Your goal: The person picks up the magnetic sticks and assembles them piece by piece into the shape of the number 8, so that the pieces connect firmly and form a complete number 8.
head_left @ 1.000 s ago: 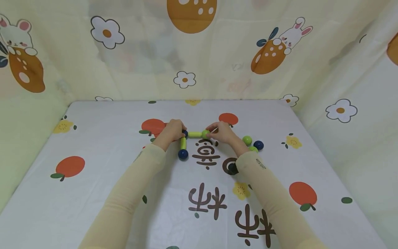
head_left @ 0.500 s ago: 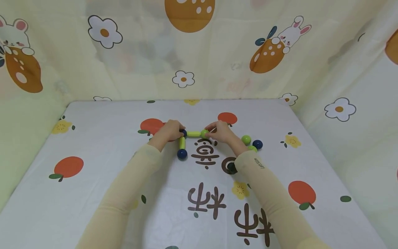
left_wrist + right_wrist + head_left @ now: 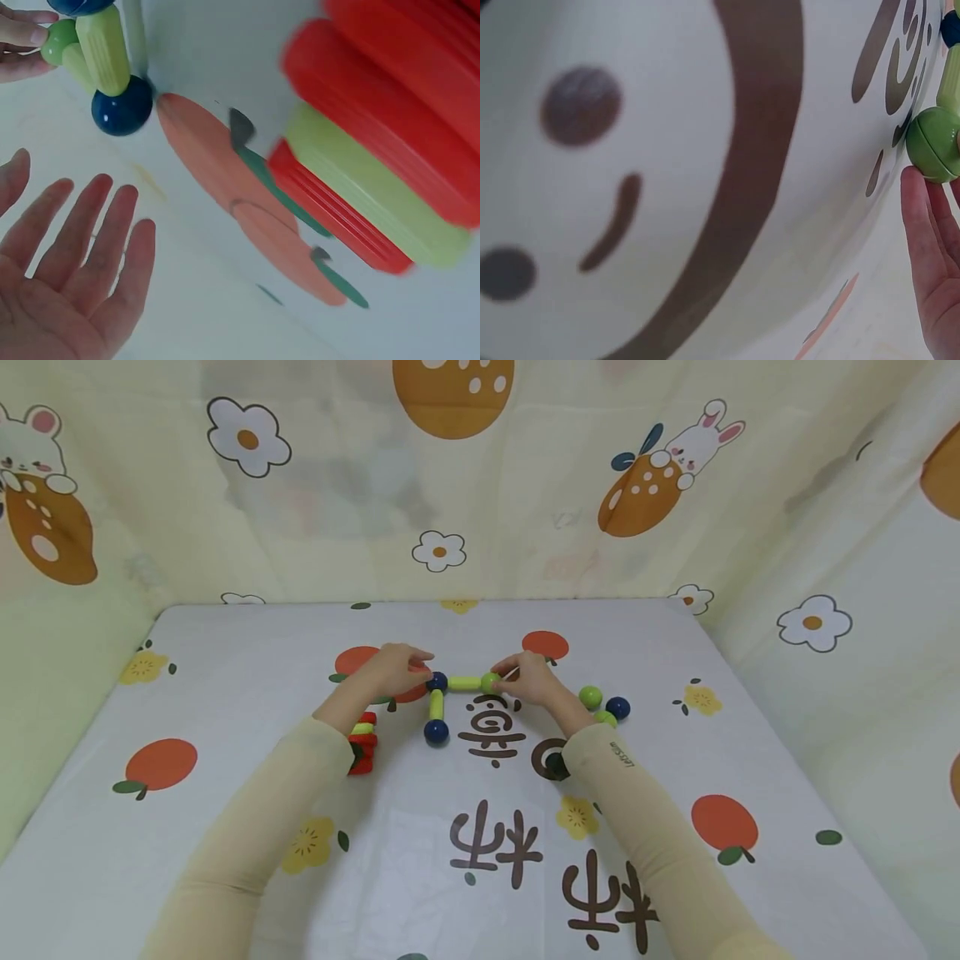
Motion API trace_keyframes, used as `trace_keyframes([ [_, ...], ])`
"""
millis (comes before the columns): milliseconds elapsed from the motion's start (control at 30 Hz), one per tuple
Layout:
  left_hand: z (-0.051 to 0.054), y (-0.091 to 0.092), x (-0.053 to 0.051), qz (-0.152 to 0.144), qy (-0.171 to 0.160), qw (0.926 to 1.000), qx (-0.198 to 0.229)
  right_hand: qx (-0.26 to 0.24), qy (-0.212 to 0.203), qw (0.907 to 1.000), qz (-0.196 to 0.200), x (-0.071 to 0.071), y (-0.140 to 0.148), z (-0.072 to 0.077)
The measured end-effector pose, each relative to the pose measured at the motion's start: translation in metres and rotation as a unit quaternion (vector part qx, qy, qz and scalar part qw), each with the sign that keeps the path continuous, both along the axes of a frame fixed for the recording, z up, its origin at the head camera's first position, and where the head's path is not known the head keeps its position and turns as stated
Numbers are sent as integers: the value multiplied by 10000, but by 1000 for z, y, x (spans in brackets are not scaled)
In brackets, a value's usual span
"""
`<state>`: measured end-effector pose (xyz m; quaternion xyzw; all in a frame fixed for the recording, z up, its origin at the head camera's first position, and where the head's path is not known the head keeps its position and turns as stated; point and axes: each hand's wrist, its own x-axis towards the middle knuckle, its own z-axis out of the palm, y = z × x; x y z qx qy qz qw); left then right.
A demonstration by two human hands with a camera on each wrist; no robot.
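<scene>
My left hand (image 3: 391, 670) is spread, empty; my right hand (image 3: 529, 680) pinches the green ball (image 3: 488, 682), likely light, hard, best gripped mid-sphere.

Curtained-off tabletop space, room type unclear; cartoon-print curtain (image 3: 337, 552) around three sides; fruit-print tablecloth (image 3: 397, 852)

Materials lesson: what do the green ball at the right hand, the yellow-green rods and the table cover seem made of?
Green ball: probably glossy moulded plastic; a seam line crosses it.
Yellow-green rods: likely plastic, satin finish; fine lengthwise ridges show.
Table cover: perhaps vinyl or coated fabric; its printed surface has a soft sheen.
</scene>
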<state>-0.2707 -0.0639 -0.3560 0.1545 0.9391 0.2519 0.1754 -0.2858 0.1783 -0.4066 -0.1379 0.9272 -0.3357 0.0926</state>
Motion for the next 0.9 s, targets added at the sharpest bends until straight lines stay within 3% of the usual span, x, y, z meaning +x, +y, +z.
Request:
trace_keyframes([
  [333, -7, -40, 18, -204, 476, 9982, -315, 24, 43, 10000, 13, 2, 1, 3],
  [667, -35, -75, 32, -267, 338, 9970, -645, 55, 3, 10000, -30, 0, -2, 1],
  [900, -36, -82, 36, -6, 200, 9979, -624, 67, -16, 10000, 44, -3, 0, 3],
])
